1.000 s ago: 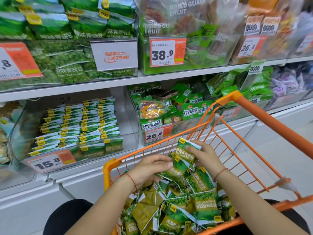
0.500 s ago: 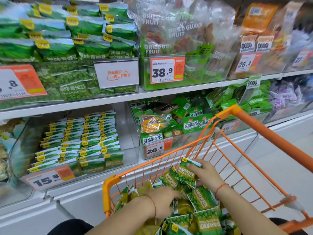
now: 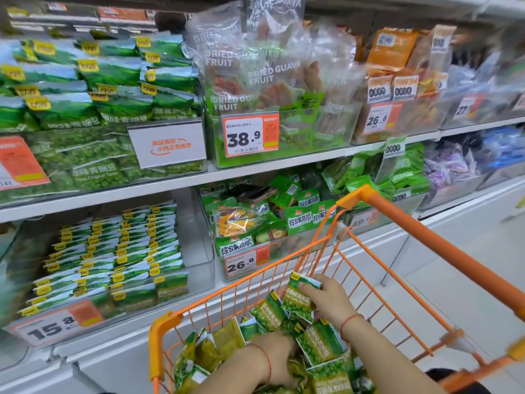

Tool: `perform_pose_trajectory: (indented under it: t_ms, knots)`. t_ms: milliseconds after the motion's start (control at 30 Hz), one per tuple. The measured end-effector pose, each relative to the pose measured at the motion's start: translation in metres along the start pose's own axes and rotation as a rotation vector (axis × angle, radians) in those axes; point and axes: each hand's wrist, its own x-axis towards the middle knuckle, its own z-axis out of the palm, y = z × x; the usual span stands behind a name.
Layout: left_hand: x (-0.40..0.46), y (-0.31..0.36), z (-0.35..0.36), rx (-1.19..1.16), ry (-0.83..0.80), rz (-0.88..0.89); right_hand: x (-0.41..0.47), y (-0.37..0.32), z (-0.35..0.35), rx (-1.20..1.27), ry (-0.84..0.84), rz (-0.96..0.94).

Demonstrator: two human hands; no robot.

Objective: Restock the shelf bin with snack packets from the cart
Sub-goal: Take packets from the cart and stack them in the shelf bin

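Inside the orange wire shopping cart (image 3: pixel 159 345), both hands work a loose heap of small green foil snack packets (image 3: pixel 321 345) printed with green peas. The right hand (image 3: pixel 329 301) pinches a small bunch of upright green pea packets (image 3: pixel 298 297), thumb over the top edge, fingers curled behind; looks like it's gathering a stack so several go to the shelf in one trip. The left hand (image 3: pixel 279 355) is plunged palm-down into the pile, fingers buried among packets, so cannot tell if they grip anything or just dig; likely raking up the next one to add to the bunch. Red string bracelets sit on both wrists.

Target seems the clear plastic shelf bin (image 3: pixel 196 243) on the lower shelf, left of the cart, with the orange-and-white 15.8 price tag (image 3: pixel 54 327) on its front. It already holds matching green-and-white packets in neat overlapping rows (image 3: pixel 113 257), tilted back, yellow logos forward, so labels face shoppers. Rows fill the left and middle; a bare gap remains at the bin's right side, probably where new stock goes.

The cart is parked just beside the shelf front, near the bin, keeping the reach short. Task is mid-way: many packets remain in the cart. Slippery foil, so a held bunch could fan out or drop.
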Motion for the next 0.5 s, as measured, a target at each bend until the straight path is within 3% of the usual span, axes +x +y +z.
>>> perform_pose_trajectory:
  t_ms: [67,133,233,300,500]
  knots:
    - [-0.006,-0.002,-0.004,-0.113,0.053,-0.023,0.001,0.000,0.000,0.021,0.008,-0.004]
    - [-0.013,-0.013,-0.007,-0.413,0.134,-0.125,0.001,0.000,0.000,0.046,0.023,-0.001]
    - [-0.030,-0.034,-0.018,-1.192,0.181,-0.185,0.003,0.002,-0.002,0.070,0.035,0.010]
    - [-0.044,-0.042,-0.028,-1.587,0.190,-0.071,0.004,0.000,-0.003,0.089,0.033,0.027]
    - [-0.053,-0.046,-0.033,-1.700,0.371,0.004,-0.004,-0.010,-0.001,0.098,-0.035,0.013]
